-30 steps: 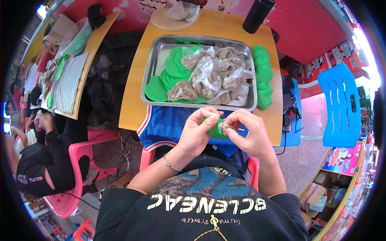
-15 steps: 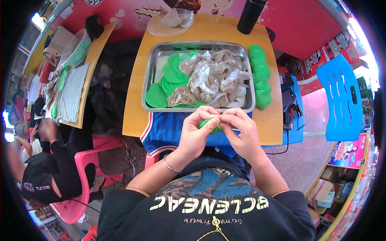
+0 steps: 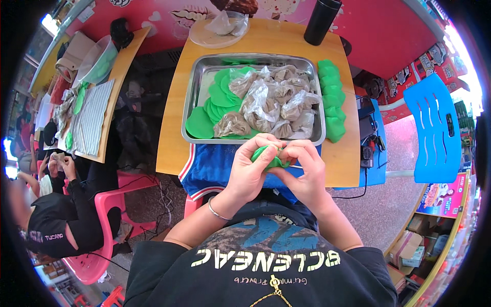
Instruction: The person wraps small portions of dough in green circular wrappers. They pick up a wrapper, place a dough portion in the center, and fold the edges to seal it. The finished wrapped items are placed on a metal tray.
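1. Just below the near rim of the steel tray, my left hand and right hand meet, both pinched closed on one green leaf wrap.
2. Its leaf looks thin, soft and light; I judge it tears easily, so I hold it at the folded edges with fingertips.
3. Inside the tray lie flat green leaves and small clear filled bags.
4. Right of the tray, folded green wraps sit in a row on the wooden table.

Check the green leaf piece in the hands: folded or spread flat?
Folded: the green leaf piece sits bunched between left hand and right hand, fingertips pinching it.
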`<control>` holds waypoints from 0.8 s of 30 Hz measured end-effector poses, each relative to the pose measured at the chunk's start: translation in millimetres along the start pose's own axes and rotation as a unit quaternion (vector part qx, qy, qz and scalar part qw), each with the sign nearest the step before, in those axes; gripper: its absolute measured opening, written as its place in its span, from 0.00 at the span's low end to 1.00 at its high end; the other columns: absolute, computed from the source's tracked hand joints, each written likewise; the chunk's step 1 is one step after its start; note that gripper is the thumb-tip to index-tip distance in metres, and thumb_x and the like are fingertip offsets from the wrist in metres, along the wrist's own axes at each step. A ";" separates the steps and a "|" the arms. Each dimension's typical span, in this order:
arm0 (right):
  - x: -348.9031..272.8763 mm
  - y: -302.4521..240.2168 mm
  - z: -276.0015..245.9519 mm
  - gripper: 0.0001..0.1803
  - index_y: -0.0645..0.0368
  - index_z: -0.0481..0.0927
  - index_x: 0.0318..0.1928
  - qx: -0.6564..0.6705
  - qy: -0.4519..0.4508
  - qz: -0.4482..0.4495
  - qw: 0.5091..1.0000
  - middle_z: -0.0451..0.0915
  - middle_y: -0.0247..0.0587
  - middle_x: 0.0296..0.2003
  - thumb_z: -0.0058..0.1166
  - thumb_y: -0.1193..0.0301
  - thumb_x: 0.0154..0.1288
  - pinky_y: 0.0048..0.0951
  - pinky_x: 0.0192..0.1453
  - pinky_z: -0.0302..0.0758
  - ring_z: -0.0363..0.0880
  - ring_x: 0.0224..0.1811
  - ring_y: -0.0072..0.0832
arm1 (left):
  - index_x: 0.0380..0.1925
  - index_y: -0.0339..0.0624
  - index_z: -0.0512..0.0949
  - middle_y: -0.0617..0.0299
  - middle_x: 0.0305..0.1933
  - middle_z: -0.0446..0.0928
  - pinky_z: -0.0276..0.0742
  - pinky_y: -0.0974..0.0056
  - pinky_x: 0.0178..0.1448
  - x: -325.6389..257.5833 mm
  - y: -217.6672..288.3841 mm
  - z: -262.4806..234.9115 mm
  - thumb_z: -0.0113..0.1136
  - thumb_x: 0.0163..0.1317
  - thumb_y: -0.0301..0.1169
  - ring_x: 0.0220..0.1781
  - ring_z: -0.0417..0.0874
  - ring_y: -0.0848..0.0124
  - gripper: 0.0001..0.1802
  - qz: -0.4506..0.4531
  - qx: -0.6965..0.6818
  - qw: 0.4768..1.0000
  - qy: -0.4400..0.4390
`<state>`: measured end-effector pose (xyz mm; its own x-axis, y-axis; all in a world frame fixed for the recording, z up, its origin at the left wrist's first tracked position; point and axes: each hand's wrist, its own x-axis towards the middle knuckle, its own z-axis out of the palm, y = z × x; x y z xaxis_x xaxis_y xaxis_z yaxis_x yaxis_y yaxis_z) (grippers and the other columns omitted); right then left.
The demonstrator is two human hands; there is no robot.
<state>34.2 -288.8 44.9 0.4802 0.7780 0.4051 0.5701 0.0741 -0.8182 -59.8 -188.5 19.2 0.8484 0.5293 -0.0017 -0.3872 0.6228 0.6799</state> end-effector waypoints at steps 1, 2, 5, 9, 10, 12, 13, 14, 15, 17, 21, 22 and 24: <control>-0.1 0.3 1.4 0.15 0.60 0.76 0.33 -0.007 0.005 0.001 1.000 0.72 0.38 0.36 0.65 0.80 0.43 0.24 0.34 0.74 0.75 0.34 0.26 | 0.33 0.39 0.74 0.62 0.44 0.69 0.73 0.63 0.51 0.2 0.6 -0.3 0.50 0.64 0.31 0.49 0.73 0.69 0.07 -0.003 0.007 1.000 -0.006; -0.2 0.5 2.1 0.15 0.60 0.76 0.33 -0.013 0.010 0.002 1.000 0.72 0.38 0.35 0.65 0.81 0.43 0.24 0.34 0.74 0.75 0.34 0.27 | 0.34 0.38 0.74 0.62 0.44 0.69 0.73 0.64 0.50 -0.2 2.2 0.7 0.50 0.64 0.31 0.48 0.73 0.70 0.07 -0.004 -0.003 1.000 -0.007; 3.7 -0.2 1.6 0.14 0.59 0.76 0.32 0.021 -0.002 -0.001 1.000 0.72 0.38 0.35 0.64 0.81 0.42 0.24 0.35 0.74 0.75 0.34 0.27 | 0.38 0.37 0.75 0.61 0.44 0.69 0.73 0.65 0.50 0.0 7.7 1.3 0.50 0.64 0.32 0.47 0.73 0.71 0.10 -0.003 0.011 0.999 -0.030; 2.8 3.2 -2.6 0.13 0.59 0.77 0.32 0.035 -0.018 -0.020 0.999 0.72 0.38 0.35 0.64 0.81 0.43 0.23 0.35 0.74 0.75 0.34 0.26 | 0.45 0.38 0.73 0.61 0.46 0.69 0.72 0.63 0.53 2.6 8.9 -5.5 0.50 0.65 0.36 0.51 0.72 0.69 0.15 0.020 0.072 0.995 -0.067; 0.7 6.3 -1.1 0.13 0.59 0.77 0.32 0.047 -0.002 -0.021 0.999 0.72 0.38 0.35 0.65 0.81 0.44 0.23 0.34 0.74 0.74 0.33 0.25 | 0.48 0.39 0.72 0.61 0.46 0.69 0.72 0.63 0.53 2.9 7.9 -5.1 0.50 0.65 0.36 0.50 0.72 0.70 0.16 0.028 0.069 0.995 -0.066; -1.3 7.6 0.0 0.12 0.58 0.77 0.31 0.071 0.031 -0.008 0.997 0.72 0.38 0.34 0.65 0.80 0.44 0.23 0.33 0.73 0.74 0.32 0.25 | 0.50 0.40 0.69 0.61 0.45 0.70 0.72 0.66 0.52 -0.9 6.4 2.8 0.50 0.64 0.33 0.48 0.74 0.72 0.16 0.000 -0.006 1.000 -0.025; -1.6 7.3 0.4 0.11 0.58 0.77 0.31 0.083 0.048 0.007 0.995 0.72 0.37 0.34 0.65 0.79 0.45 0.23 0.33 0.72 0.73 0.32 0.24 | 0.51 0.40 0.68 0.61 0.45 0.71 0.71 0.67 0.52 -2.6 5.5 5.9 0.51 0.64 0.31 0.46 0.75 0.73 0.16 -0.014 -0.043 0.999 -0.004; -1.4 7.0 0.8 0.10 0.58 0.78 0.30 0.095 0.066 0.021 0.993 0.72 0.37 0.33 0.65 0.79 0.45 0.23 0.32 0.72 0.73 0.31 0.24 | 0.51 0.41 0.67 0.61 0.45 0.71 0.72 0.67 0.51 -2.8 3.5 5.7 0.50 0.64 0.32 0.47 0.75 0.73 0.16 -0.009 -0.060 0.998 -0.004; -1.4 5.6 0.9 0.10 0.58 0.78 0.30 0.093 0.056 0.016 0.994 0.72 0.37 0.32 0.65 0.79 0.45 0.23 0.31 0.71 0.73 0.31 0.23 | 0.51 0.41 0.66 0.61 0.44 0.72 0.72 0.66 0.51 -3.8 0.1 3.7 0.50 0.65 0.32 0.47 0.75 0.73 0.16 -0.004 -0.076 0.997 -0.003; -0.6 2.0 0.5 0.10 0.58 0.78 0.30 0.088 0.035 0.006 0.996 0.73 0.36 0.31 0.65 0.78 0.46 0.22 0.30 0.70 0.72 0.31 0.23 | 0.50 0.41 0.64 0.61 0.45 0.70 0.74 0.64 0.51 -3.7 -5.7 -2.7 0.44 0.67 0.38 0.48 0.74 0.70 0.16 0.010 -0.073 0.997 -0.001; 1.9 5.9 -1.4 0.10 0.58 0.79 0.32 0.020 0.025 -0.054 0.998 0.76 0.37 0.30 0.64 0.77 0.46 0.25 0.33 0.71 0.74 0.33 0.27 | 0.53 0.42 0.61 0.59 0.43 0.70 0.73 0.64 0.50 -2.1 -0.8 5.1 0.39 0.69 0.39 0.46 0.75 0.69 0.17 0.013 -0.058 0.998 0.034; 5.2 1.2 -1.9 0.11 0.59 0.79 0.33 -0.020 0.015 -0.080 0.996 0.76 0.37 0.31 0.63 0.77 0.46 0.26 0.34 0.71 0.74 0.33 0.29 | 0.53 0.42 0.60 0.58 0.43 0.70 0.73 0.64 0.50 -1.2 -1.1 4.6 0.38 0.69 0.39 0.46 0.75 0.68 0.18 0.020 -0.050 0.998 0.040; 6.5 -2.4 0.1 0.11 0.59 0.79 0.33 -0.078 0.000 -0.103 0.992 0.77 0.38 0.31 0.63 0.76 0.46 0.28 0.35 0.71 0.75 0.34 0.32 | 0.54 0.41 0.59 0.57 0.42 0.70 0.72 0.64 0.50 0.1 -0.5 4.2 0.36 0.70 0.39 0.45 0.75 0.68 0.18 0.039 -0.026 0.998 0.041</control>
<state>35.9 -283.8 49.4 0.3420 0.7565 0.5575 0.7521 0.1354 -0.6450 -57.9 -191.1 22.0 0.7837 0.6211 -0.0112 -0.4707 0.6055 0.6417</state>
